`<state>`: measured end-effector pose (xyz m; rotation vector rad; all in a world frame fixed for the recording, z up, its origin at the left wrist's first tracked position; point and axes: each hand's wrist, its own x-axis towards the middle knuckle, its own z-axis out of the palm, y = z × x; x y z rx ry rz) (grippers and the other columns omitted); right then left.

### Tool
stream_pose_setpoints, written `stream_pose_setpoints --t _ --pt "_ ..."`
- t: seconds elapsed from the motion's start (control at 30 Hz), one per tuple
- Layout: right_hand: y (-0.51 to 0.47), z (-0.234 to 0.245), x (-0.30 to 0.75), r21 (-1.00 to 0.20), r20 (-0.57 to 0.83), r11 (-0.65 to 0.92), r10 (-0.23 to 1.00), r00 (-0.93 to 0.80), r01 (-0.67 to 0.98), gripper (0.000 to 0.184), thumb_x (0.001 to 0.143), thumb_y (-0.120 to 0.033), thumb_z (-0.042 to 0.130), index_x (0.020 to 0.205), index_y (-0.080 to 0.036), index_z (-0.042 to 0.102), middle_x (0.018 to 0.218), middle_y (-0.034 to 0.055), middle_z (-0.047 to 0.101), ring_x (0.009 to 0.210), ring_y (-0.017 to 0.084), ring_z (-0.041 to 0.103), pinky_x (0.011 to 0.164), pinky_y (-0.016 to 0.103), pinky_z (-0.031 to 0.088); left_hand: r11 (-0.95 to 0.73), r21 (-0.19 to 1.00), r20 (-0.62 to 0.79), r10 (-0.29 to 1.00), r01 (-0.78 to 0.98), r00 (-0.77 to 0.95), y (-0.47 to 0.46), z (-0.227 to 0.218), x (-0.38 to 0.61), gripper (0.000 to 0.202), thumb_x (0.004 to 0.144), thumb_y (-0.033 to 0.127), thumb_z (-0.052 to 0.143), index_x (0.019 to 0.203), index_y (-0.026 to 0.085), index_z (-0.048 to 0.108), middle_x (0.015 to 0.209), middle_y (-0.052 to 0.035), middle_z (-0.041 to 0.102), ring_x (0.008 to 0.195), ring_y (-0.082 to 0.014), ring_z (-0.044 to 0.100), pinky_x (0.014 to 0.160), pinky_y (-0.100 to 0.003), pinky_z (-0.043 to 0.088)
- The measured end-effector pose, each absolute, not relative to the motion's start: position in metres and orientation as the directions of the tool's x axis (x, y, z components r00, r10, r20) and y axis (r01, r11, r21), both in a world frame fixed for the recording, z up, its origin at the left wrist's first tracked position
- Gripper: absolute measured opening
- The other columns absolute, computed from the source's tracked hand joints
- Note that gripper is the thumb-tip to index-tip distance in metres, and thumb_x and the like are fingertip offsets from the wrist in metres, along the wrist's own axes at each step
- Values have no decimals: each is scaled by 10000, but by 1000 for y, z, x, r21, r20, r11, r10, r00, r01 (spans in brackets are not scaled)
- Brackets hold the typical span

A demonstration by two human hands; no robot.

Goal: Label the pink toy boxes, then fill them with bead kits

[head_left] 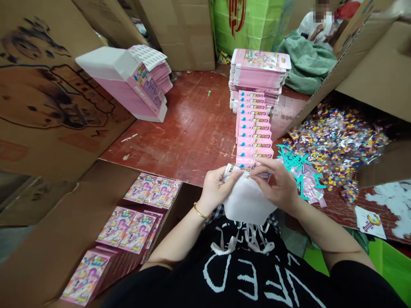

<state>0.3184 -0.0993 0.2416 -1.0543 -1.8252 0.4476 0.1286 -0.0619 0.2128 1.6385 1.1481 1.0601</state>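
My left hand grips a white sheet by its upper left corner, thumb on top. Some print shows at that corner, and the rest of the visible side is blank. On the other side, my right hand has its thumb and fingers bent at the sheet's upper edge, pinching there. Just beyond both hands runs a row of overlapping pink printed boxes. It leads to a tall stack of flat pink cartons.
Turquoise plastic pieces lie right of my hands, beside a carton holding small bags of colourful bits. At lower left, an open carton contains pink boxes. A large white-and-pink box stands on the red table. Another person sits far right.
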Motion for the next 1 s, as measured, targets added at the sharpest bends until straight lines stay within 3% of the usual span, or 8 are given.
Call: stream_pose_setpoints --t 0.07,0.23,0.33,0.5,0.77,1.0 --pt "-96 250 322 -649 585 587 792 -175 484 492 894 -187 670 1307 -359 465 846 -20 716 871 222 714 900 468 558 -173 956 129 974 238 188 -58 212 124 375 865 458 649 654 151 606 566 33 468 529 -83 379 492 -196 309" --pt "-2 263 364 -752 564 492 825 40 439 455 878 -289 660 1272 -280 433 899 25 672 864 211 686 824 408 558 -44 976 13 989 215 145 -47 196 98 418 816 532 668 657 148 620 584 21 491 545 -97 408 496 -194 324" --pt "94 255 394 -758 536 476 844 9 445 445 810 -220 646 1213 -232 457 849 2 637 774 167 636 754 342 530 38 981 -59 993 191 103 -40 183 80 450 786 583 678 685 145 656 615 2 545 563 -112 447 496 -198 349" --pt "194 227 407 -795 294 311 948 -118 521 408 738 -90 542 1137 -173 529 749 -29 572 681 129 555 712 291 485 129 980 -127 992 150 -18 -34 172 55 469 756 611 706 726 143 681 635 -8 597 566 -121 485 500 -199 381" --pt "219 208 404 -810 204 297 951 -233 506 464 720 -91 565 1182 -139 553 765 -29 570 664 123 559 658 272 466 233 965 -224 971 123 -85 -28 161 42 521 716 662 718 722 142 676 625 -9 617 546 -123 505 475 -199 376" --pt "227 197 399 -785 175 276 958 -229 554 566 656 -96 677 1209 -125 559 846 2 568 694 125 525 664 276 484 252 966 -249 967 65 -57 -21 157 47 542 699 675 729 740 137 679 618 -3 611 535 -110 491 476 -194 374"
